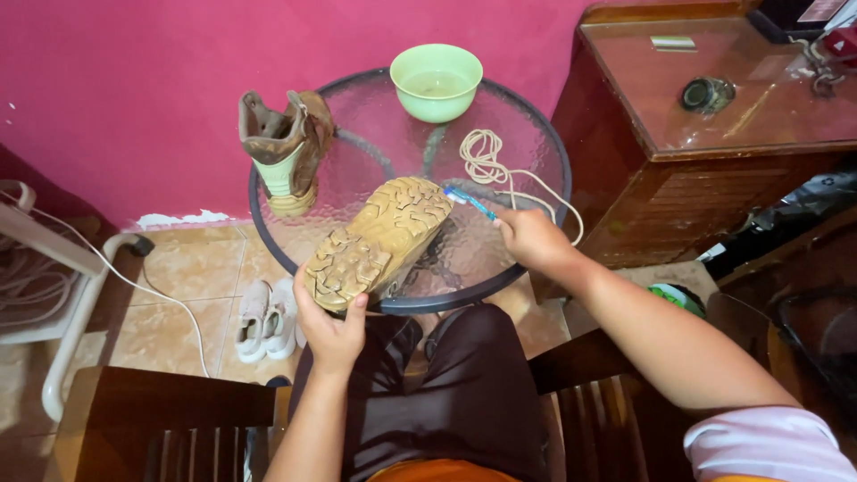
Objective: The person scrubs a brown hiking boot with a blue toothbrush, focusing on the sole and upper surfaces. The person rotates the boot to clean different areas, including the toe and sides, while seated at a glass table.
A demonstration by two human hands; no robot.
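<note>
My left hand (332, 332) grips the heel of a tan boot (379, 241) turned sole up, its lugged tread facing me over the round glass table (536, 143). My right hand (531, 236) holds a blue toothbrush (468, 203) whose bristle end touches the toe of the sole. A second matching boot (287, 150) stands upright at the table's left back. A light green bowl (436, 81) with some liquid sits at the far edge. A coil of cream lace (489, 161) lies on the glass beside the toothbrush.
A dark wooden cabinet (714, 170) with a glass top stands right of the table. A pair of white sneakers (266, 319) lies on the tiled floor at left. A white frame with cords (62, 295) is far left. A pink wall stands behind.
</note>
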